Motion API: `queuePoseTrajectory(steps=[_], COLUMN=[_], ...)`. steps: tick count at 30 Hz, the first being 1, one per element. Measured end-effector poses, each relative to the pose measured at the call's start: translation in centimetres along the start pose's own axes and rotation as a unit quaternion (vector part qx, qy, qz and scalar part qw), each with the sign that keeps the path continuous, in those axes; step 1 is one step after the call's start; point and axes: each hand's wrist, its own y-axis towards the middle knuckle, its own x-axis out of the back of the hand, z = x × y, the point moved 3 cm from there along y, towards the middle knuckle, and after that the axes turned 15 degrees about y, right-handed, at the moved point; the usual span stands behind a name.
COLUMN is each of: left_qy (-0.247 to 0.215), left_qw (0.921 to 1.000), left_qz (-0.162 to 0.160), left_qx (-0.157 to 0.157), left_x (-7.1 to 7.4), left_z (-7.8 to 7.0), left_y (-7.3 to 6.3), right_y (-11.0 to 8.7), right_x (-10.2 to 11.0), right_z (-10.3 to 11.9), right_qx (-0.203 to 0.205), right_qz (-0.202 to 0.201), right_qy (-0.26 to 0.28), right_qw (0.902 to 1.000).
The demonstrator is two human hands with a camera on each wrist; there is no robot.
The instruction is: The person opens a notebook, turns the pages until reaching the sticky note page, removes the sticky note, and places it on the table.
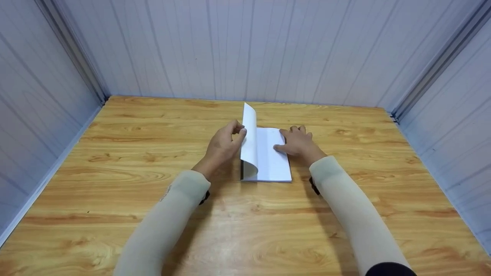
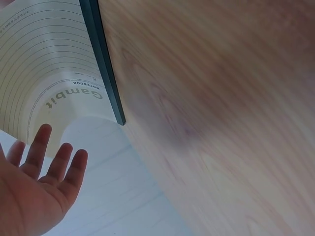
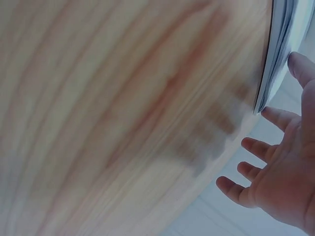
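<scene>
Closest in, two pale sleeves: the left sleeve [image 1: 161,218] slants up from the bottom, the right sleeve [image 1: 360,222] leans in opposite, with a black object [image 1: 389,269] across its lower end, cut off by the frame, hard to name. Small dark pieces, a left one [image 1: 205,197] and a right one [image 1: 314,186], poke out under the cuffs.

Now the hands! The left hand [image 1: 224,143] has thumb and forefinger together at the left edge of a raised page [image 1: 249,134], pinching it; the wrist view has its other fingers spread. Over on the other side, the right hand [image 1: 299,142] is loose and grasping nothing, thumb laid on the white sheet, forefinger at the upper right corner, remaining fingers out past the edge.

And between them, the notebook [image 1: 274,161], flat on the table [image 1: 115,165], right in the middle! That page stands up along its left side, bottom edge curling round to the right. From the left wrist, ruled lines, gold "Gambit" lettering [image 2: 74,96] upside down, and a dark green strip [image 2: 106,64] along the side.

Beyond, wood grain runs to the far edge, then the pale, grooved back wall [image 1: 230,46].
</scene>
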Motion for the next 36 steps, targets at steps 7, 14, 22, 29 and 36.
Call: queuePoseTrajectory(steps=[7,14,22,29,36], left_qy=[-0.024,-0.044,-0.034,-0.029,-0.032], left_qw=[0.9995,0.9983,0.9976,0.9974,0.9976], left_qz=[-0.002,0.013,0.033,0.035,0.029], left_qx=[0.019,0.036,0.051,0.056,0.054], left_x=[0.0,-0.1,-0.1,0.3,0.4], left_z=[0.1,0.3,0.4,0.3,0.4], left_y=[0.0,0.3,0.2,0.1,0.0], right_y=[-0.1,-0.1,0.0,0.4,0.3], right_x=[-0.2,-0.2,-0.5,-0.5,0.1], right_z=[0.1,-0.1,0.0,0.6,1.3], right_qx=[0.004,0.006,-0.001,0.014,0.049], right_qz=[0.003,-0.006,-0.007,-0.032,-0.071], right_qy=[-0.001,0.024,0.035,0.054,0.063], right_qw=[1.0000,0.9997,0.9994,0.9980,0.9943])
